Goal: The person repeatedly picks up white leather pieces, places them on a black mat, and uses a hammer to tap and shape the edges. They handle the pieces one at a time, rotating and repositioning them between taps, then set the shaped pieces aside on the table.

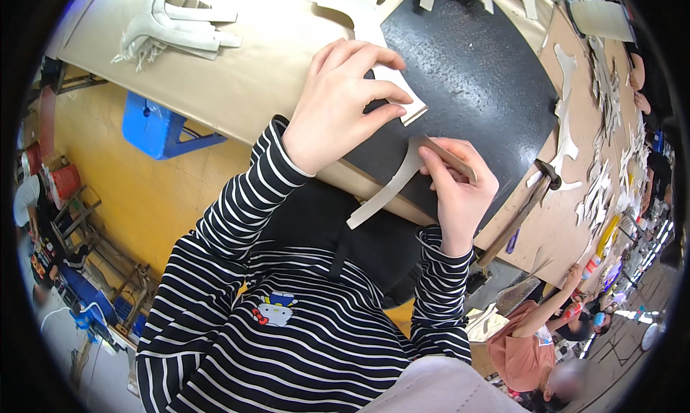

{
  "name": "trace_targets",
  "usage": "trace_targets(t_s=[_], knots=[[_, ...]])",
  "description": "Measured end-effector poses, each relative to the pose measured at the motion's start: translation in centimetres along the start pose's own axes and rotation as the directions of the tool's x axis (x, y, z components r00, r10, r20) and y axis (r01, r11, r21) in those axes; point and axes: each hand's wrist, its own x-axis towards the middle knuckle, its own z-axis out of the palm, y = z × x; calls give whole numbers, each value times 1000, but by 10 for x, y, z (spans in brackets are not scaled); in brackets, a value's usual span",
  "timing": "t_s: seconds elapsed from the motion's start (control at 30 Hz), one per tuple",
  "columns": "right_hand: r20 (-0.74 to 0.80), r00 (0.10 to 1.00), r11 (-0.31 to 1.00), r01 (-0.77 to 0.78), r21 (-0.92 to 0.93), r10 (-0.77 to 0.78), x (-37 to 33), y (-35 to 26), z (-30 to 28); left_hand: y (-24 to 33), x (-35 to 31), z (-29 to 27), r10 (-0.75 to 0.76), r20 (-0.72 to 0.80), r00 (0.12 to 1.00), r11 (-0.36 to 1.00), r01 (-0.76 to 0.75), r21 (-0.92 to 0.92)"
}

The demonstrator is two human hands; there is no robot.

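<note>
My left hand (348, 100) is closed at the fingertips on the squared end of a white flat cut piece (406, 90), which looks layered at its edge and lies on a black mat (467, 61). Just to the right and nearer to me, my right hand (463, 187) pinches a thin grey-brown strip (449, 160) between thumb and fingers. From that strip's far end a curved pale cut piece (392, 187) reaches toward my lap past the table edge. How the two join is hard to make out.
Stacked white cut pieces (176, 32) lie at the far left of the table. A hammer (528, 205) rests on the right, near scattered pale offcuts (600, 190) on a board. A blue stool (154, 126) stands on the yellow floor. A person in an orange top (521, 345) works at right.
</note>
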Motion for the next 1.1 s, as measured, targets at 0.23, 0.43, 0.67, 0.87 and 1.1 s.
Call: trace_targets(t_s=[0.23, 0.43, 0.67, 0.87, 1.1], knots=[[-14, 1000, 1000, -15, -11, 15, 10, 5, 2, -4, -1, 5, -22, -39, 999, 999, 21, -46], [-25, 1000, 994, 11, -108, -14, 13, 6, 6, -7, 0, 5, -10, -37, 999, 999, 8, -51], [-121, 986, 989, 100, -107, -113, 12, 11, 11, -8, 2, 2, -27, 55, 998, 995, 31, -91], [-155, 927, 893, 268, -362, -341, 12, 20, 13, -10, 4, 3, 67, 2, 998, 997, -67, -37], [-204, 942, 932, 197, -303, -266, 11, 21, 13, -10, 5, 5, 57, -33, 998, 991, -61, -121]])
